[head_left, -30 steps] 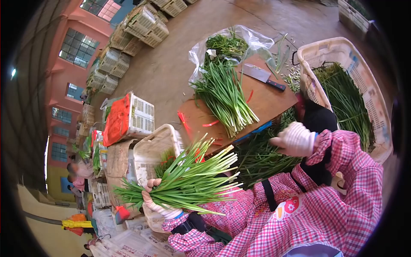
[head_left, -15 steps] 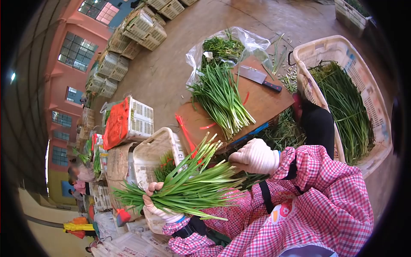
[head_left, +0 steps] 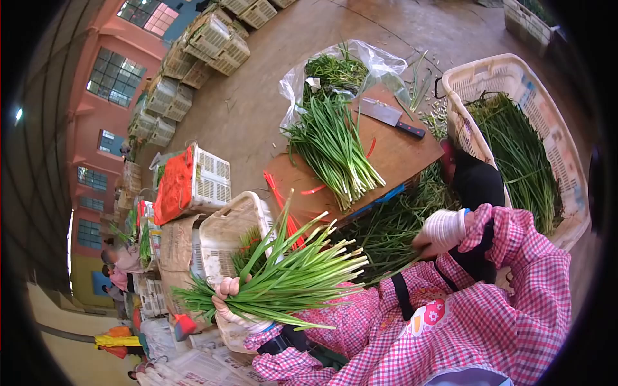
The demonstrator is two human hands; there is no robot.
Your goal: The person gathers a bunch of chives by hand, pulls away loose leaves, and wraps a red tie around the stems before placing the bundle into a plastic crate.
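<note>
My left hand in a pale glove is closed around a loose bunch of garlic chives, the pale stem ends fanning out to the right. Low beside the board, my right hand, also gloved, reaches down at the loose green leaves; its fingers are partly hidden and blurred. On the brown board lies a larger pile of chives. A cleaver with a dark handle rests behind that pile. Red ties hang at the board's left edge.
To the right stands a large white crate of long chives. A smaller white crate sits behind my left hand. Clear plastic with greens lies beyond the board. Crates are stacked along the wall; a person is farther left.
My right hand has moved right and away from the bunch, down to the loose leaves. In my left hand, the chives have shifted slightly and their stem ends are more spread.
</note>
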